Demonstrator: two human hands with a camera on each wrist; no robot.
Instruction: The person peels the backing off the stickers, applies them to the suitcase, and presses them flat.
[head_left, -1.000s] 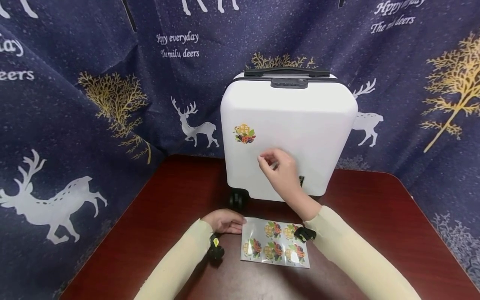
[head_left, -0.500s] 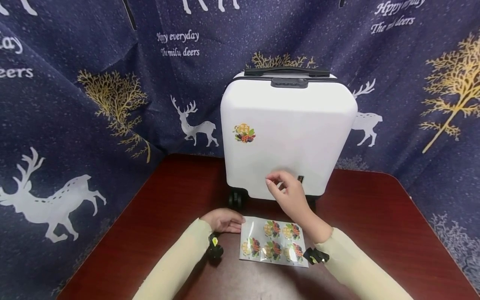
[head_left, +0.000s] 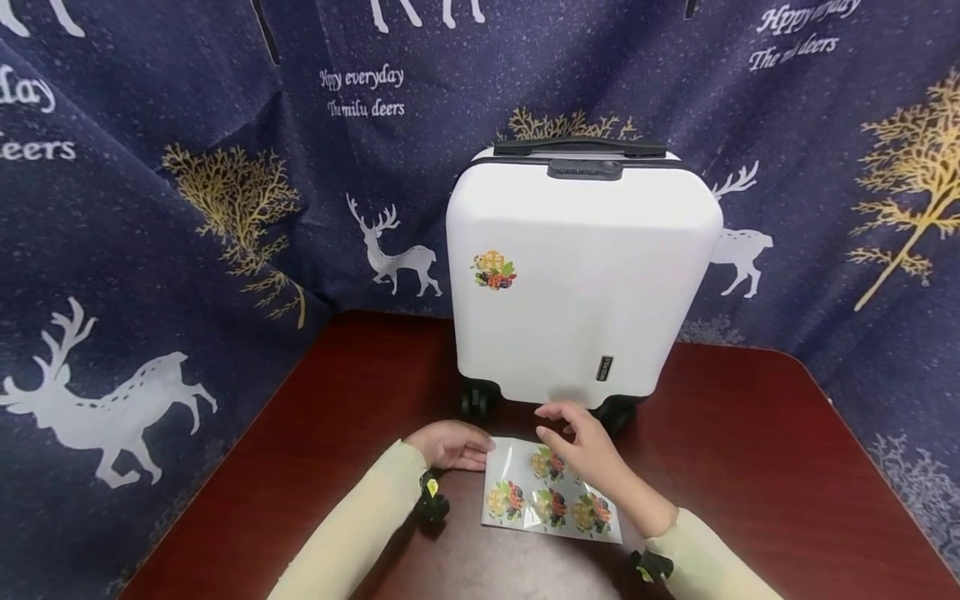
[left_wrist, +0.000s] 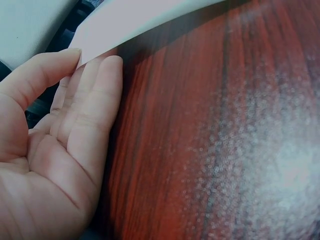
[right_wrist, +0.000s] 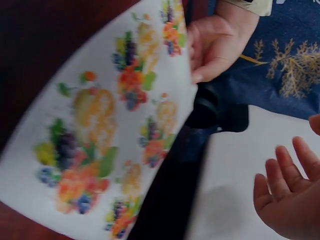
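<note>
My left hand [head_left: 448, 443] pinches the upper left corner of a sticker sheet [head_left: 514, 460] between thumb and fingers. In the left wrist view the thumb presses on the sheet's corner [left_wrist: 127, 27] and the fingers lie behind it. Bright fruit stickers [right_wrist: 82, 150] fill most of the sheet; its upper left spot is bare. Over the sheet's far right part hovers my right hand [head_left: 588, 446], thumb and forefinger apart with nothing between them, hiding a sticker there. One matching fruit sticker [head_left: 493, 271] is on the upper left front of a white suitcase [head_left: 592, 292].
The suitcase stands upright on a dark red table [head_left: 720, 467], its black wheels [head_left: 477, 400] just behind the sheet. A small black label [head_left: 604, 368] is low on its front. A blue deer-print cloth [head_left: 300, 167] hangs behind and around the table.
My right hand has come down from in front of the suitcase to above the sticker sheet, its thumb and forefinger parting. My left hand keeps its hold on the sheet's corner.
</note>
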